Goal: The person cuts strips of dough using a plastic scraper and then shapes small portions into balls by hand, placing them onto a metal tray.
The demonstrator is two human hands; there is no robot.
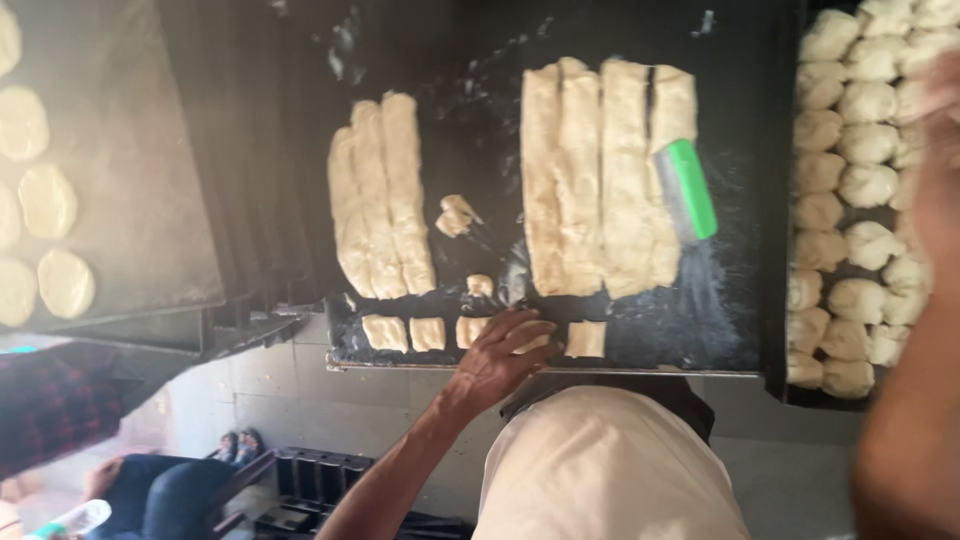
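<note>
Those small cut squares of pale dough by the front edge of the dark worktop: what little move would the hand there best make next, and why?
Probably the left hand, fingers spread on one small cut square of pale dough, should close on that piece and lift it. It already rests there, and the tray of rounded dough balls lies to the right. The right arm is blurred.

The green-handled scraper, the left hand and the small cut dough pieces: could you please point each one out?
green-handled scraper (690,188): head view, on its green handle.
left hand (497,362): head view, on the back of the hand.
small cut dough pieces (385,332): head view, on the leftmost piece.
</note>
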